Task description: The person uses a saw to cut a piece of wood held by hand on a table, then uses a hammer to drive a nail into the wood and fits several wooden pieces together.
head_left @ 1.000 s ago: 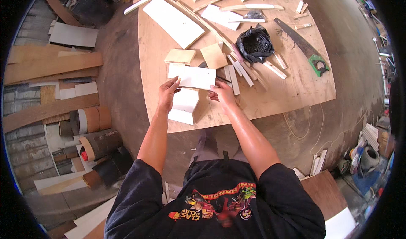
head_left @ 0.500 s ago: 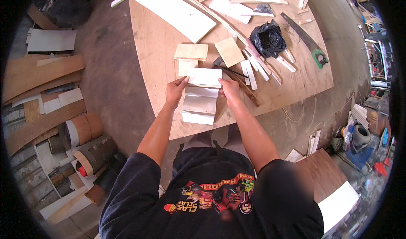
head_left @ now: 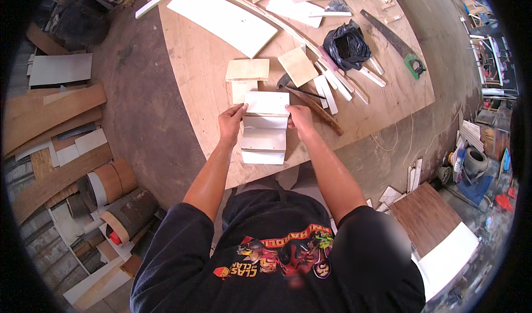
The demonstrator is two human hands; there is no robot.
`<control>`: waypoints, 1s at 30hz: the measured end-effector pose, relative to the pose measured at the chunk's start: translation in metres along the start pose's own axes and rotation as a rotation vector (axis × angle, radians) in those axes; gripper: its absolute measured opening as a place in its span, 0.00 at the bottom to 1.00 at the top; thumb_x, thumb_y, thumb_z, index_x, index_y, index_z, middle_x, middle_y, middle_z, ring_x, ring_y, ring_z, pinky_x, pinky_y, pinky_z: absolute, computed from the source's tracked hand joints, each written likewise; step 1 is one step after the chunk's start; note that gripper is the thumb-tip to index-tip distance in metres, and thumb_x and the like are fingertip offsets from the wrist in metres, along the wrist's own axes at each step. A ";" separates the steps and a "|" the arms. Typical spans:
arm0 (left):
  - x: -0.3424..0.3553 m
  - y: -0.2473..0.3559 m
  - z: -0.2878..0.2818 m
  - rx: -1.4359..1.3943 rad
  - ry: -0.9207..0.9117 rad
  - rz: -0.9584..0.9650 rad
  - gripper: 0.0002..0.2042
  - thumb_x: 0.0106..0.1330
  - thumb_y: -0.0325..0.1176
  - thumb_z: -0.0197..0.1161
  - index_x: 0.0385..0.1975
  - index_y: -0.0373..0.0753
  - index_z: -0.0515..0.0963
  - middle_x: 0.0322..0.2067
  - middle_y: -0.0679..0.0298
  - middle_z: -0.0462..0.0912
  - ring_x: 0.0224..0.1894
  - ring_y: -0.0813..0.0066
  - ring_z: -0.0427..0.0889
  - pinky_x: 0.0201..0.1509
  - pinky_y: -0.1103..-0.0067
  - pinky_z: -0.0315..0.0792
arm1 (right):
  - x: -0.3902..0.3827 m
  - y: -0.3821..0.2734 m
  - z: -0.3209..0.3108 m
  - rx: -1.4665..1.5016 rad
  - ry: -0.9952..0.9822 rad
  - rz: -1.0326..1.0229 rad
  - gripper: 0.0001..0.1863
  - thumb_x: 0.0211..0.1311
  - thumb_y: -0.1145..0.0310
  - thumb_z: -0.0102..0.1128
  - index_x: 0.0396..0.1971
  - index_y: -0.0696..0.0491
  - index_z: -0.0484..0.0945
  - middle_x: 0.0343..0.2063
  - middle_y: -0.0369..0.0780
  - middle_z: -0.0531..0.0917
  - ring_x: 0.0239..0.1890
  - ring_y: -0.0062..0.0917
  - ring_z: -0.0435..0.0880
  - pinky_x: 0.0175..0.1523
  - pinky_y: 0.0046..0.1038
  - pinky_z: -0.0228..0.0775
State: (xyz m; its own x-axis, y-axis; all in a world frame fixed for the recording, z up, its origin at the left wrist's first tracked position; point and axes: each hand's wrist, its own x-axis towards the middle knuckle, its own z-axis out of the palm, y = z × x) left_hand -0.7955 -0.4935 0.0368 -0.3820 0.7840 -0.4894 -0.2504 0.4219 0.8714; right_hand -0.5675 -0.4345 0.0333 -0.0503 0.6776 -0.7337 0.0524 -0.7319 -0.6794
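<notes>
At the near edge of the wooden worktable, a small stepped piece of white boards point(head_left: 265, 139) stands in front of me. Its far white board point(head_left: 266, 102) is pinched at the two sides: my left hand point(head_left: 231, 123) has thumb and fingers closed on the left edge, my right hand point(head_left: 300, 119) grips the right edge. Some of the fingertips are hidden behind the wood. Just beyond lies a similar piece of pale bare boards point(head_left: 247, 70). A hammer point(head_left: 310, 105) rests right of my right hand, its head partly under a square pale board point(head_left: 297, 67).
On the plywood tabletop point(head_left: 194, 80) lie a long white panel point(head_left: 221, 19), several white strips point(head_left: 327, 91), a black plastic bag point(head_left: 347, 44) and a green-handled handsaw point(head_left: 396, 41). Wood offcuts point(head_left: 55, 113) and rolls point(head_left: 130, 219) cover the floor at left.
The view has shifted slightly. The far white board now shows a little more of its upper face, and both hands keep their hold on its sides.
</notes>
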 end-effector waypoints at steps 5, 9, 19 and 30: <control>-0.001 -0.006 -0.001 -0.071 0.026 -0.036 0.16 0.68 0.32 0.70 0.48 0.25 0.83 0.38 0.58 0.88 0.37 0.77 0.84 0.43 0.80 0.79 | 0.002 0.006 -0.001 0.017 -0.015 0.002 0.14 0.65 0.60 0.65 0.33 0.58 0.84 0.23 0.34 0.81 0.23 0.18 0.77 0.28 0.24 0.71; -0.002 -0.009 -0.003 -0.106 0.044 -0.048 0.16 0.68 0.32 0.70 0.48 0.25 0.83 0.38 0.58 0.87 0.36 0.77 0.84 0.42 0.80 0.79 | 0.001 0.006 0.001 0.030 -0.028 -0.002 0.14 0.65 0.60 0.66 0.33 0.58 0.84 0.23 0.34 0.82 0.24 0.17 0.78 0.28 0.24 0.73; -0.010 -0.016 -0.011 -0.144 0.093 -0.086 0.14 0.66 0.31 0.71 0.45 0.27 0.84 0.36 0.59 0.87 0.34 0.76 0.84 0.41 0.79 0.79 | 0.000 0.013 0.001 0.009 -0.109 -0.026 0.14 0.68 0.61 0.63 0.33 0.57 0.83 0.25 0.34 0.81 0.23 0.17 0.78 0.29 0.23 0.74; -0.013 -0.020 -0.011 -0.170 0.114 -0.084 0.11 0.66 0.30 0.71 0.42 0.29 0.83 0.33 0.62 0.86 0.31 0.77 0.82 0.37 0.81 0.76 | -0.001 0.015 0.001 0.032 -0.105 -0.033 0.15 0.66 0.60 0.65 0.32 0.58 0.84 0.24 0.35 0.81 0.24 0.19 0.78 0.28 0.25 0.74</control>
State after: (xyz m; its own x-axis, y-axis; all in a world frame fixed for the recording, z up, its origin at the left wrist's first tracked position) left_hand -0.7950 -0.5177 0.0251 -0.4490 0.6887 -0.5693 -0.4280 0.3935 0.8136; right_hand -0.5680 -0.4459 0.0236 -0.1558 0.6913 -0.7056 0.0170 -0.7123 -0.7016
